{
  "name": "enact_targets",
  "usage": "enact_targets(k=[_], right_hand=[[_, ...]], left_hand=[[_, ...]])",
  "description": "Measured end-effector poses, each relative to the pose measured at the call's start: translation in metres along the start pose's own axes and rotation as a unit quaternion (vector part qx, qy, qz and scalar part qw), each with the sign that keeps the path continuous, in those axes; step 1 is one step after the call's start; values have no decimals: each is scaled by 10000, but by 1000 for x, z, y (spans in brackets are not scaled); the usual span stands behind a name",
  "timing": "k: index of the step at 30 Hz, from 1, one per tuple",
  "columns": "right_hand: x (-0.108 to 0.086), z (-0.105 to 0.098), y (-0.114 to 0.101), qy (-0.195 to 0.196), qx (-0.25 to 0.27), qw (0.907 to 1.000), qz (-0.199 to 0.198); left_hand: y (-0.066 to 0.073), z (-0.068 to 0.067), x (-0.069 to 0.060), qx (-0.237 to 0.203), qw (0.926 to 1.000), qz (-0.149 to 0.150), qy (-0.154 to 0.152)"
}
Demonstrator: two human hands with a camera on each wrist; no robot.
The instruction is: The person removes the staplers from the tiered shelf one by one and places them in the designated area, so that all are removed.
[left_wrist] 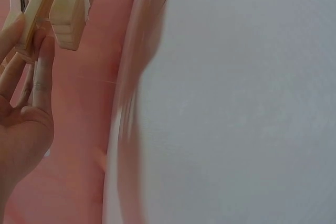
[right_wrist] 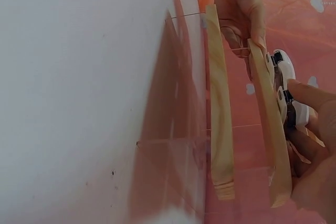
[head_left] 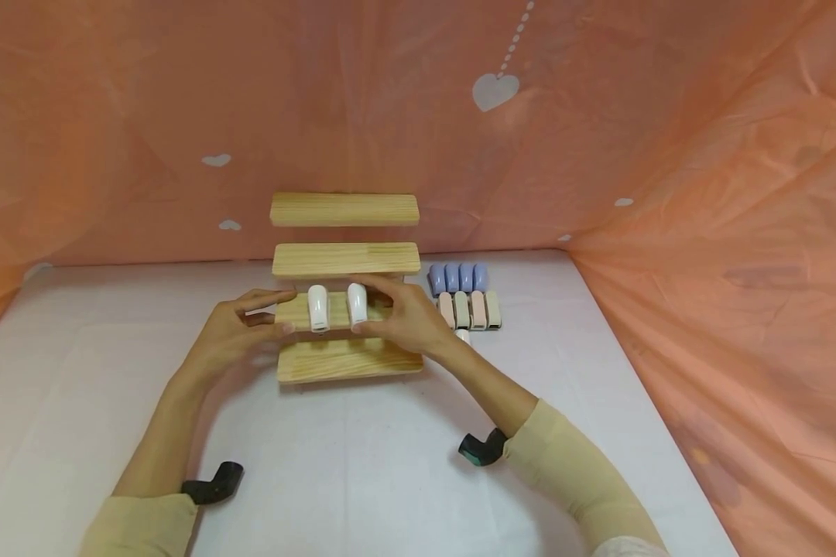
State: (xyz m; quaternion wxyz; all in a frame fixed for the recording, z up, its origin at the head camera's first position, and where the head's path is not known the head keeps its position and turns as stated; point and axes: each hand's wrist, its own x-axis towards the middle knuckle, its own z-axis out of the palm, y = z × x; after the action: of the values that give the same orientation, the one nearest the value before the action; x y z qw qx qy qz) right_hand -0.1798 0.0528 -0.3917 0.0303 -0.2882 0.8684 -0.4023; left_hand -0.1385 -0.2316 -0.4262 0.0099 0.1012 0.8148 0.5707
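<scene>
A wooden tiered shelf (head_left: 348, 362) has several pale boards, with thin clear parts between them. Two small white staplers stand side by side on its second-lowest board: the left stapler (head_left: 318, 308) and the right stapler (head_left: 358, 300). My left hand (head_left: 230, 333) grips the left end of that board, thumb and fingers on either side. With thumb and forefinger, my right hand (head_left: 414, 317) pinches the right stapler at its top and bottom ends. Black parts show inside this stapler (right_wrist: 298, 109) in the right wrist view.
Right of the shelf lie a row of blue staplers (head_left: 458, 278) and a row of pink and pale green ones (head_left: 470, 309). Another white stapler (head_left: 463, 336) is partly hidden by my right forearm. A pink curtain (head_left: 495, 170) with white hearts borders the white tabletop (head_left: 348, 472).
</scene>
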Motion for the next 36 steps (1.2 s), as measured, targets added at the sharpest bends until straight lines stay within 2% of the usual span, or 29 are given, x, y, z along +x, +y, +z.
enact_targets(k=[13,20,24,33,36], right_hand=[[-8,-18,6,206,105,9997,-81],[-19,-29,17,363,640,9972,152],[-24,-33,20,378,523,9978,133],[-34,-40,29,373,424,9983,167],[-38,-42,33,388,539,9976,202]], left_hand=[[-1,2,2,13,9999,-93,101],[-2,5,6,-61,10000,-1,-28],[-2,4,4,-22,10000,-77,25],[-2,1,-2,28,9999,45,89],[-3,1,-2,-1,10000,50,80]])
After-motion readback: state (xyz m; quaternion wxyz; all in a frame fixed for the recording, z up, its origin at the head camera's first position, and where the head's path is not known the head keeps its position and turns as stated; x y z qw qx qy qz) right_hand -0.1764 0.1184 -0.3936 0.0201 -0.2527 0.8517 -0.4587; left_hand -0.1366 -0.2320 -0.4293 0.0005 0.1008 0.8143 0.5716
